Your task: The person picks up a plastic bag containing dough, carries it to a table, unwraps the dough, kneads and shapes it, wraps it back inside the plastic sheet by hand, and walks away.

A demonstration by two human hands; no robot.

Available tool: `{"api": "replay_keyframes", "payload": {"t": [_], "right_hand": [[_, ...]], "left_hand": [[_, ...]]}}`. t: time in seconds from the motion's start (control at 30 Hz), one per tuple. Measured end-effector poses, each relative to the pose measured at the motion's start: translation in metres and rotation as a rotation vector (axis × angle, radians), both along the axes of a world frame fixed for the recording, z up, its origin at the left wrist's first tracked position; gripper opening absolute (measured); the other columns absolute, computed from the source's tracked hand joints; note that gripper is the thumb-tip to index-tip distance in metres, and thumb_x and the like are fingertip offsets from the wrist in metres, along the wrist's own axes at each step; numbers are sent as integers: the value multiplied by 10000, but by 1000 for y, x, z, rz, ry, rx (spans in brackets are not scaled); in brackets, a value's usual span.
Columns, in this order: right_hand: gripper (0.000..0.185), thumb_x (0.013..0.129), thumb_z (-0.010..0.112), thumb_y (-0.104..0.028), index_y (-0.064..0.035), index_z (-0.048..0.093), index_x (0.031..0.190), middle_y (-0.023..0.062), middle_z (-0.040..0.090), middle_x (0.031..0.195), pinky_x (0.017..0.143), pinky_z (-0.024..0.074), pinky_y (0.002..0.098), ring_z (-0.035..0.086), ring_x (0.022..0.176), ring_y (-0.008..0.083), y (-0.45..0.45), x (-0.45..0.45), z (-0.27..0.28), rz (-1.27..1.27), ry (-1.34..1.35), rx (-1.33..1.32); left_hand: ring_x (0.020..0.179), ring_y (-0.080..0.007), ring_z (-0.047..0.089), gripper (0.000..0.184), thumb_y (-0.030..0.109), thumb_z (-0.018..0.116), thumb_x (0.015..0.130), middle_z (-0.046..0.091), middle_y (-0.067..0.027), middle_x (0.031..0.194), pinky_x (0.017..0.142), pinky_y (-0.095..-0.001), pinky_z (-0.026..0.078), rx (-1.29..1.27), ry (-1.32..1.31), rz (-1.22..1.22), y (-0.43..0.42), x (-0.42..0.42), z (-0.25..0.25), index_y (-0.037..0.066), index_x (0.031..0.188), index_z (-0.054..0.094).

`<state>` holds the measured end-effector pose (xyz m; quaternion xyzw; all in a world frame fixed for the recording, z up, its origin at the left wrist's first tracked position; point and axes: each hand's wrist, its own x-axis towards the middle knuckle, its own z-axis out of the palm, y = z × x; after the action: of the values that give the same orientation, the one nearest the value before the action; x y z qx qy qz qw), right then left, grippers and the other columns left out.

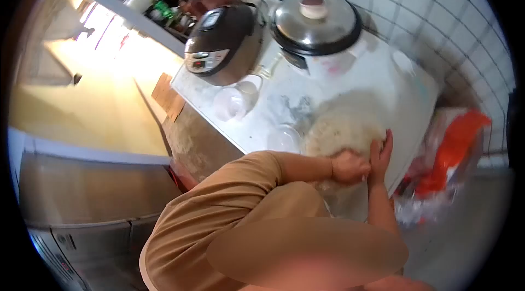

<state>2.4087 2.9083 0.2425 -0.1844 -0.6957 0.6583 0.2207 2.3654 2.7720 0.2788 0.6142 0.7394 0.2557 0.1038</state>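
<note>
Pale, dough-like mass (342,128) lies on the white table (257,121), just beyond the hands; roundish, no clear long axis. Left hand (350,166), clenched, meets its near edge, contents indeterminable; right hand (380,159), fingers extended, flanks its right. Pot (317,26) stands behind.

The person wears a plain tan-brown shirt (191,231), its cloth gathered in long, soft creases. The shirt's left sleeve (260,173) is loose and stops around the elbow, leaving the forearm (306,168) beyond it bare. Right of the shirt, the other forearm (383,214) is bare too. Both the left hand (350,167) and right hand (380,157) are ungloved. A blurred oval hides the shirt's lower middle.
</note>
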Motion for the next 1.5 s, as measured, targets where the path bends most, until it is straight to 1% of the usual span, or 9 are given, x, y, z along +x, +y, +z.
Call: {"api": "replay_keyframes", "payload": {"t": [0.2,0.3,0.47,0.63,0.73,0.93,1.03,1.2,1.5], "right_hand": [[751,816,619,-421,64,340,1318,168,549,1105,824,437,325,536,974,229,2,25,-9,-250,-315,-281],[797,796,644,-448,76,338,1313,157,544,1115,798,445,309,533,977,223,-27,67,40,-201,-578,-397],[708,753,705,-392,95,447,1198,147,576,1049,791,456,304,563,927,213,-43,86,30,-46,-408,-653],[592,723,742,-330,73,525,1097,139,597,996,788,458,313,583,892,218,-54,67,49,-31,-249,-695],[596,716,747,-316,73,521,1107,145,595,1029,804,457,322,580,929,239,-70,53,49,-37,-220,-724],[602,734,728,-297,68,499,1154,156,588,1086,871,453,359,567,1011,277,-89,22,49,105,-294,-951],[582,739,722,-255,52,493,1177,165,589,1081,828,485,378,588,971,279,-88,13,38,115,-230,-935],[553,673,759,-144,52,517,1130,171,615,988,717,532,375,627,831,282,-72,11,36,58,-153,-905],[374,661,752,-102,30,596,974,84,628,847,688,489,276,605,774,153,-26,26,71,178,-365,-133]], "left_hand": [[857,-272,606,167,187,600,731,633,-78,897,738,-387,488,-60,-168,145,14,1,26,138,891,612],[822,-229,604,167,128,573,777,621,-90,872,721,-345,482,-12,-350,287,7,-6,25,115,940,602],[660,-66,481,234,18,471,838,566,10,815,577,-217,410,313,-678,445,-70,-49,57,96,1027,584],[488,-51,380,247,32,448,867,518,18,741,461,-192,321,504,-1116,694,-149,-77,76,108,1082,544],[508,-64,408,283,57,446,883,524,6,752,457,-208,328,136,-1110,896,-168,-71,42,99,1158,499],[528,-79,444,349,110,456,887,548,-20,769,436,-225,324,-67,-1112,762,-164,-48,23,96,1236,445],[762,-105,545,393,117,506,875,564,-37,935,557,-232,422,-134,-1192,729,-159,-57,22,77,1257,425],[589,-78,460,446,81,492,863,564,-30,830,490,-222,350,-139,-1401,498,-145,-45,37,69,1299,400],[578,-87,394,613,-32,489,789,427,6,713,526,-216,340,-148,-1418,139,-162,-1,163,57,1377,340]]}}
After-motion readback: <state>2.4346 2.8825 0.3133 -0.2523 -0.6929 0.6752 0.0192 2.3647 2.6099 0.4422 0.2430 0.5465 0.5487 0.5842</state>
